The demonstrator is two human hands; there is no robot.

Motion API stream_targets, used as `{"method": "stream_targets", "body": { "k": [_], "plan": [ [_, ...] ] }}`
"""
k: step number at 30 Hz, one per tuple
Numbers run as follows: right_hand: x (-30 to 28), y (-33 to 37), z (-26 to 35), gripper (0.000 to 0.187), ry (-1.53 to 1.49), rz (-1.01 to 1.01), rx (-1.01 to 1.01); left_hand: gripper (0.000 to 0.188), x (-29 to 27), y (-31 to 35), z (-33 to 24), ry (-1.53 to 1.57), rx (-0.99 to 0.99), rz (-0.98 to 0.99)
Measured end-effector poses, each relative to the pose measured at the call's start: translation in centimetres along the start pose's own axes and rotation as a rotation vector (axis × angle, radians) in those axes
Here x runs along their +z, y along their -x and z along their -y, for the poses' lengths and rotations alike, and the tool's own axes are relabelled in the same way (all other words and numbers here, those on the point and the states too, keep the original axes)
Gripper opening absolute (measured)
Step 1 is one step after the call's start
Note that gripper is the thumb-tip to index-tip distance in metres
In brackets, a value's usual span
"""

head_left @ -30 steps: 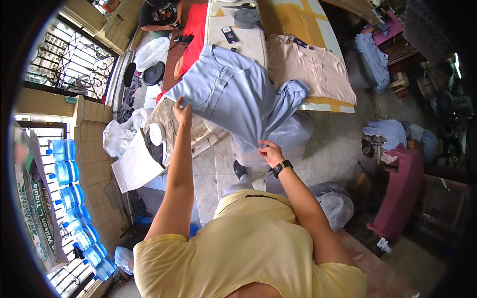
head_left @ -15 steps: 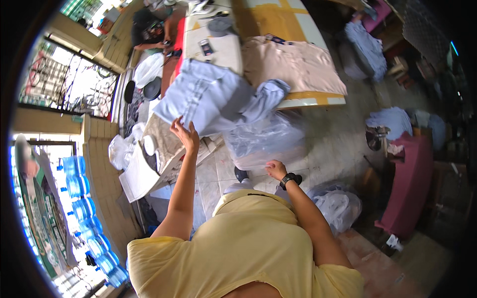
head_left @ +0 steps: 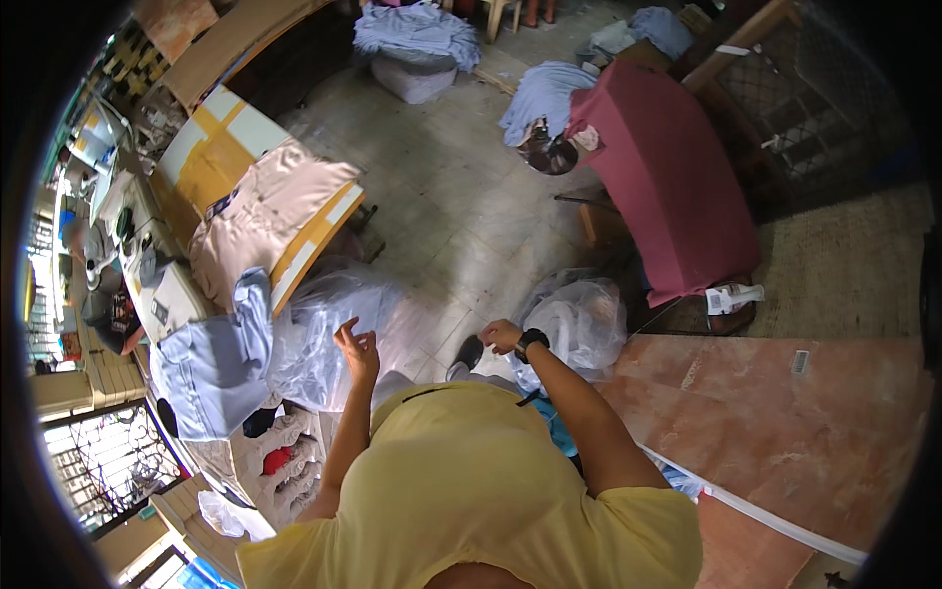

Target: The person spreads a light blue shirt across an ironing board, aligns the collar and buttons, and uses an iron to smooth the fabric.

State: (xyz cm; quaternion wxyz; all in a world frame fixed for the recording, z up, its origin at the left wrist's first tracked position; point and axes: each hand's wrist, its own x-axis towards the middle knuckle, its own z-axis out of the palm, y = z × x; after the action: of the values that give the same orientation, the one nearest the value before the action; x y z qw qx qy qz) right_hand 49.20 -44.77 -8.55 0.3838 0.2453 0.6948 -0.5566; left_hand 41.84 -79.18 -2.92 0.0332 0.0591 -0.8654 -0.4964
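1. Light blue shirt (head_left: pixel 218 361): lies spread at the near end of the desk (head_left: pixel 177 294), one sleeve running up toward the beige shirt (head_left: pixel 263 218). Neither hand touches it.
2. Left hand (head_left: pixel 358 350): raised, empty, fingers (head_left: pixel 345 332) apart and loosely curled. It is near the clear plastic bag (head_left: pixel 329 329) that hangs against the desk edge, just right of the light blue shirt; contact with the bag cannot be confirmed.
3. Right hand (head_left: pixel 500 336): empty, fingers loosely bent, a dark watch (head_left: pixel 531 341) on the wrist. It sits just beside a second clear plastic bag (head_left: pixel 574 319) on the tiled floor (head_left: pixel 471 196).
4. Beige shirt: laid flat on the yellow-and-white desk top, beyond the light blue shirt.
5. Surroundings: a maroon cloth (head_left: pixel 667 177) covers a stand to the right; heaps of blue garments (head_left: pixel 417 29) lie on the floor beyond.
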Motion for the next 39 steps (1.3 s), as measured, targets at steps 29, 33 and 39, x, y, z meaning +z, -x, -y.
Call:
{"method": "stream_targets", "body": {
  "k": [29,33,39],
  "plan": [
    [-43.4,-9.0,4.5,0.017,-0.47,-0.601,-0.149,0.034,48.6,-30.3,-19.3,0.076,-0.062,0.518],
    [-50.4,-8.5,13.9,0.013,-0.174,-0.96,-0.498,0.033,55.5,-36.6,-20.9,0.059,-0.043,0.511],
    [-59.5,-5.8,21.0,0.018,-0.138,-1.206,-0.488,0.037,68.6,-42.7,-25.5,0.416,-0.657,0.646]
  ]
}}
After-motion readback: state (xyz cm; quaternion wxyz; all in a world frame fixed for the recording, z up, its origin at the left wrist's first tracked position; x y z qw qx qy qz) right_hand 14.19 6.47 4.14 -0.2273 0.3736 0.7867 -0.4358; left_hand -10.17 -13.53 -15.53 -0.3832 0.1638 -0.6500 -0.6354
